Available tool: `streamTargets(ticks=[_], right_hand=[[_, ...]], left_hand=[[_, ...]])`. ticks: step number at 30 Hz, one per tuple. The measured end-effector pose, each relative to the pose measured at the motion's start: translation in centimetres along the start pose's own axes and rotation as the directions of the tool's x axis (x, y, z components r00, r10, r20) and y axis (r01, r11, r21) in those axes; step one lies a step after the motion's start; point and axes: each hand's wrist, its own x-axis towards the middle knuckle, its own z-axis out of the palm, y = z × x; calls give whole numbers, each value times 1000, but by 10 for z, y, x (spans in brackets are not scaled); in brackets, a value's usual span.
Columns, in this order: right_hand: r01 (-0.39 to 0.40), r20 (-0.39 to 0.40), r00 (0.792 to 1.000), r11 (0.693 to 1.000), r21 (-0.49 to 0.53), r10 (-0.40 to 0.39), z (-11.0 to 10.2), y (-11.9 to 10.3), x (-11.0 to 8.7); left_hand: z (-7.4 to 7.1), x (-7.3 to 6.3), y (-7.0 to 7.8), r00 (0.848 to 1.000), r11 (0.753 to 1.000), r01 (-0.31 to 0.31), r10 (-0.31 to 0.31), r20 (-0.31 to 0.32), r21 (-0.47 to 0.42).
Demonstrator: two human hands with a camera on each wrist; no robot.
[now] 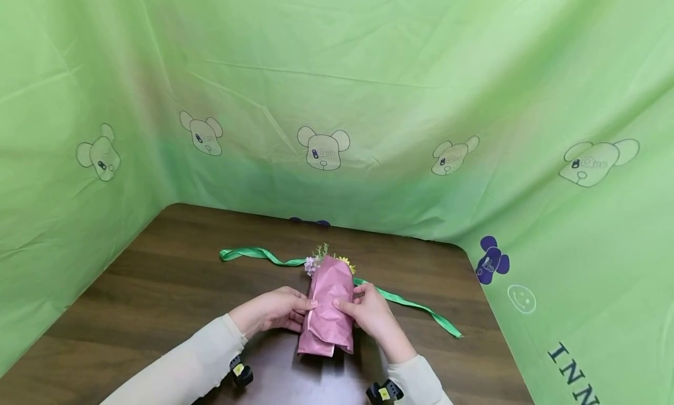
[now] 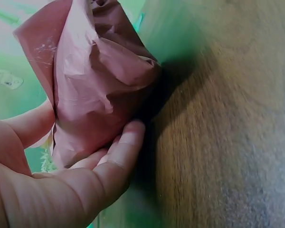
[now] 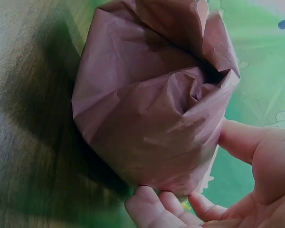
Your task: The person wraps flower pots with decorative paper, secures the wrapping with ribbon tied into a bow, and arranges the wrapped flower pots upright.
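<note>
Pink wrapping paper (image 1: 333, 299) is rolled round a small bunch of flowers, and purple flowers (image 1: 310, 266) and yellow flowers (image 1: 345, 261) peek out at its far end. My left hand (image 1: 279, 309) grips the left side of the bundle, thumb on top and fingers beneath. From the right, my right hand (image 1: 372, 312) holds the other side in the same way. Both wrist views show the folded, creased lower end of the paper (image 2: 95, 80). A green ribbon (image 1: 416, 303) lies across the table, passing behind the bundle and out on both sides.
The brown wooden table (image 1: 174, 264) has green cloth walls (image 1: 326, 89) printed with bear heads on the left, far and right sides. Its far edge runs close behind the ribbon.
</note>
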Motion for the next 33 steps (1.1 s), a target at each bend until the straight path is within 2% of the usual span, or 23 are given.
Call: streamTargets(ticks=[4, 7, 11, 16, 20, 25, 30, 33], right_hand=[[-40, 17, 999, 999, 2, 39, -2, 1, -5], [-74, 48, 996, 993, 91, 70, -2, 3, -8], [-97, 79, 994, 969, 227, 81, -3, 9, -9], [-107, 107, 991, 942, 317, 77, -7, 12, -5], [-104, 90, 993, 927, 360, 77, -14, 5, 2], [-102, 71, 994, 928, 358, 82, -24, -9, 17], [-115, 113, 991, 921, 372, 78, -28, -19, 40], [-129, 138, 987, 924, 360, 84, -27, -23, 54]], left_hand=[[1, 1, 2, 1000, 999, 6, -6, 11, -37], [3, 2, 2, 1000, 999, -2, 2, 10, -49], [9, 1, 2, 1000, 998, -21, 21, -1, -53], [15, 1, 8, 996, 997, -64, 61, -62, -45], [17, 5, 20, 987, 994, -106, 102, -126, -25], [14, 18, 41, 977, 993, -116, 115, -182, 1], [5, 35, 60, 962, 992, -120, 124, -245, 30], [0, 45, 66, 958, 993, -105, 113, -262, 47]])
